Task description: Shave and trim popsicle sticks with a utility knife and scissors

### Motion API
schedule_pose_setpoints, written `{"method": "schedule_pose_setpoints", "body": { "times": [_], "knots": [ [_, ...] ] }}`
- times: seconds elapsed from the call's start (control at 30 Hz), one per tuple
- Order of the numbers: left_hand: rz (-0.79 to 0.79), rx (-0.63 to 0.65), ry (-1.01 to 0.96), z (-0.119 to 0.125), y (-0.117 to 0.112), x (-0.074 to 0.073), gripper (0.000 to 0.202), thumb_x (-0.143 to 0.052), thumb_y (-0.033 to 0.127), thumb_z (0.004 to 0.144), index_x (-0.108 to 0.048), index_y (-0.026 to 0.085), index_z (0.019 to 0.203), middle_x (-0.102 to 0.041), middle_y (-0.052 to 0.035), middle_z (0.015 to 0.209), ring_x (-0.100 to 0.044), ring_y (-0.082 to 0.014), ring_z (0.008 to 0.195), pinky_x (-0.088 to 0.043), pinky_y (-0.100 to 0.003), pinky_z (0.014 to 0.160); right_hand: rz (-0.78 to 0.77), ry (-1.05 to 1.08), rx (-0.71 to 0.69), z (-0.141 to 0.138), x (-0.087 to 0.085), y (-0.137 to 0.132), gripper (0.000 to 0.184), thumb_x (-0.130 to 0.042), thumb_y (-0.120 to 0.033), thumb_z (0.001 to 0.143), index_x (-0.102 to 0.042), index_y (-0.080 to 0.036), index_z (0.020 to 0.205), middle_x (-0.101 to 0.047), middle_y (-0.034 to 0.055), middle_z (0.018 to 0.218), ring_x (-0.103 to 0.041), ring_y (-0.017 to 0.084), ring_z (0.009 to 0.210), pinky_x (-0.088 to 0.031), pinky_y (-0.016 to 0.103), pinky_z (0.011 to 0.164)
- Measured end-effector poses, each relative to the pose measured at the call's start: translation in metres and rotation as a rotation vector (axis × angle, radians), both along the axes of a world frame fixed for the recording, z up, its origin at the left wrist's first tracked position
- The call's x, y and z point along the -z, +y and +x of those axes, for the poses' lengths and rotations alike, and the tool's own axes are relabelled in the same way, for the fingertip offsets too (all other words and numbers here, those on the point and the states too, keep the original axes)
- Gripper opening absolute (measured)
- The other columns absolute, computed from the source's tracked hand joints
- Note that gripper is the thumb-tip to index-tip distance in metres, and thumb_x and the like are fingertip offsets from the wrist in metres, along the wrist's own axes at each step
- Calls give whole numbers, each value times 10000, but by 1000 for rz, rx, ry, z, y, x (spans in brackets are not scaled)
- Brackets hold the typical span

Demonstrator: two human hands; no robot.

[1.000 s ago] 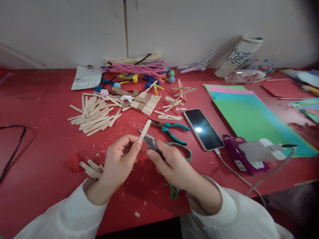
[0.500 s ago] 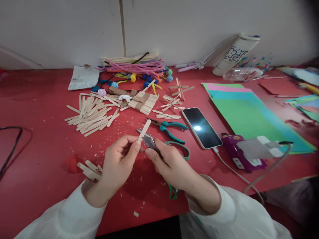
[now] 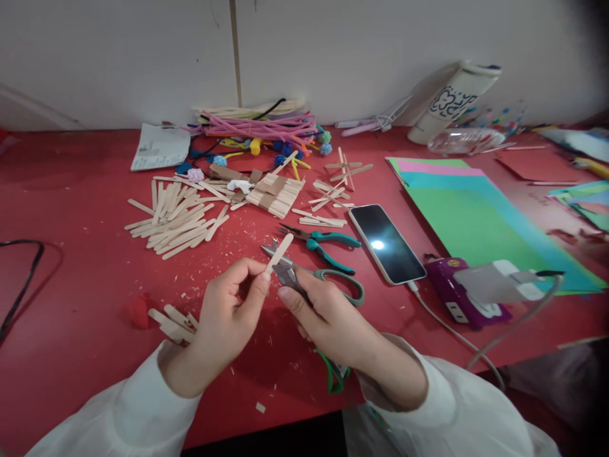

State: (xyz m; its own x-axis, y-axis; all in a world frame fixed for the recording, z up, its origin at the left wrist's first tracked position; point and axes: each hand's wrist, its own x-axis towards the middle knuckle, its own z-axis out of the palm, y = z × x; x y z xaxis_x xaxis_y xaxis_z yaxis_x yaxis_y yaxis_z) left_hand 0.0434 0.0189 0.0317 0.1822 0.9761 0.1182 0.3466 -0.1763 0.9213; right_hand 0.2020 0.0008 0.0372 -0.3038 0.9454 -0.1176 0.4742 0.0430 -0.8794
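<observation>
My left hand (image 3: 233,317) pinches a wooden craft stick (image 3: 280,251) between thumb and fingers, its rounded end pointing up and away. My right hand (image 3: 328,311) is closed round a cutting tool with a broad grey metal blade (image 3: 286,277). The blade lies right beside the stick, near my left fingertips. Below my right hand shows a green looped handle (image 3: 335,379); I cannot tell whether it joins the blade. Several short sticks (image 3: 174,325) lie by my left wrist. Grey-handled scissors (image 3: 356,289) and teal-handled pliers (image 3: 333,238) rest just beyond my hands.
Loose craft sticks (image 3: 181,219) and a flat panel of joined sticks (image 3: 276,193) lie on the red table, with shavings scattered about. Pipe cleaners (image 3: 261,127) are piled behind. To the right are a phone (image 3: 386,244), coloured paper (image 3: 457,216), a purple power strip (image 3: 447,292) and a tumbler (image 3: 451,101).
The blade has drawn slightly away from the stick's upper part, toward my left fingertips. The stick has shifted a little right and down. More of the green loop shows below my right hand.
</observation>
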Motion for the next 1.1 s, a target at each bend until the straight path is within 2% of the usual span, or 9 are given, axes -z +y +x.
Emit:
{"method": "schedule_pose_setpoints", "body": {
  "times": [0.2, 0.33, 0.43, 0.57, 0.63, 0.83, 1.1],
  "knots": [
    [20, -2, -16, 2, -4, 0, 150, -498, 249, 881, -523, 208, 739, -529, 52, 640, -484, -94, 569, -387, -195, 539, 82, -182, 18, -3, 1, -1, 194, -335, -340, 929, -393, -216, 791, -542, 54, 678, -506, 195, 603, -374, 313, 572],
    [-24, 14, -23, 1, -3, 0, 144, -499, 266, 873, -535, 207, 747, -483, 64, 592, -436, -89, 512, -356, -196, 490, 91, -218, 20, -3, 2, 0, 187, -348, -328, 921, -390, -215, 778, -530, 44, 666, -479, 175, 579, -357, 300, 559],
    [-60, 25, -44, 0, -1, -1, 159, -496, 278, 864, -527, 205, 727, -454, 71, 567, -398, -84, 482, -329, -191, 453, 29, -60, 15, -1, 4, 1, 219, -371, -354, 930, -389, -222, 757, -482, -13, 595, -456, 130, 511, -348, 251, 497],
    [-112, 8, -101, 1, -1, 0, 177, -509, 314, 846, -517, 201, 710, -423, 78, 541, -348, -77, 457, -296, -184, 419, -235, 291, -39, 0, 6, 3, 297, -392, -452, 944, -382, -229, 748, -407, -100, 442, -412, 76, 345, -300, 177, 356],
    [-159, -3, -140, 2, 0, 1, 190, -518, 341, 837, -513, 202, 709, -406, 83, 519, -333, -76, 440, -283, -183, 405, -299, 398, -60, 0, 7, 5, 341, -416, -498, 931, -383, -226, 727, -418, -108, 404, -401, 63, 310, -290, 161, 329],
    [-273, -24, -236, 2, 2, 5, 213, -555, 385, 816, -539, 191, 730, -444, 74, 515, -358, -70, 428, -294, -167, 390, -380, 568, -67, 1, 11, 10, 372, -497, -542, 888, -411, -215, 734, -462, -113, 377, -395, 46, 278, -298, 136, 305],
    [-283, -26, -262, 0, 3, 6, 204, -568, 374, 824, -582, 183, 755, -481, 68, 503, -400, -62, 418, -328, -147, 388, -473, 666, -91, 2, 12, 13, 374, -505, -539, 883, -429, -211, 722, -461, -109, 358, -401, 53, 264, -313, 141, 302]
  ]
}}
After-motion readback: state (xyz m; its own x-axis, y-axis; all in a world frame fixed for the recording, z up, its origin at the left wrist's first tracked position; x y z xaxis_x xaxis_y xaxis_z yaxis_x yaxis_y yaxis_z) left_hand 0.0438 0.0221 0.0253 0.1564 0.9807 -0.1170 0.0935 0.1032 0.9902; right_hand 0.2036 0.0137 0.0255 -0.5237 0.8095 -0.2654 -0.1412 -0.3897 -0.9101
